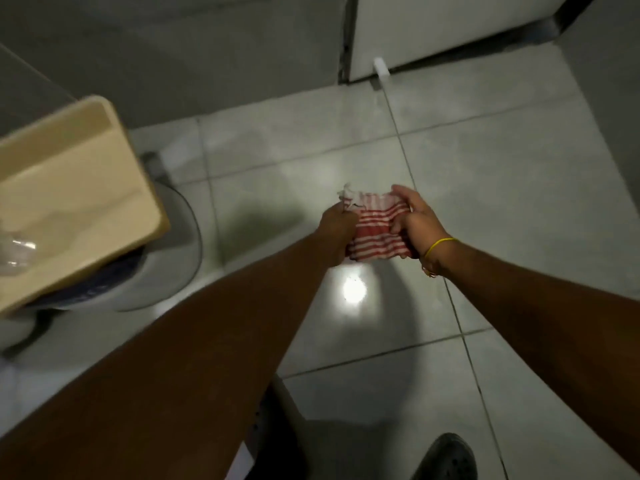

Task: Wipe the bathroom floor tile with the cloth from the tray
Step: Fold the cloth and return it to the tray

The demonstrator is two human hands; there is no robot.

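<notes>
A red and white striped cloth (pixel 375 230) hangs stretched between both hands above the pale grey floor tiles (pixel 485 188). My left hand (pixel 337 233) grips its left edge, with a frayed white corner sticking up beside the fingers. My right hand (pixel 414 216) grips the right edge; a yellow band circles that wrist. The beige plastic tray (pixel 83 188) sits at the left, raised off the floor, with a clear plastic item at its near left end.
Under the tray stands a round white and dark object (pixel 114 285). A white door (pixel 433 29) with a small white stopper (pixel 381 67) closes the far side. A dark shoe (pixel 446 459) shows at the bottom. A bright light reflection (pixel 354 289) lies on the tile.
</notes>
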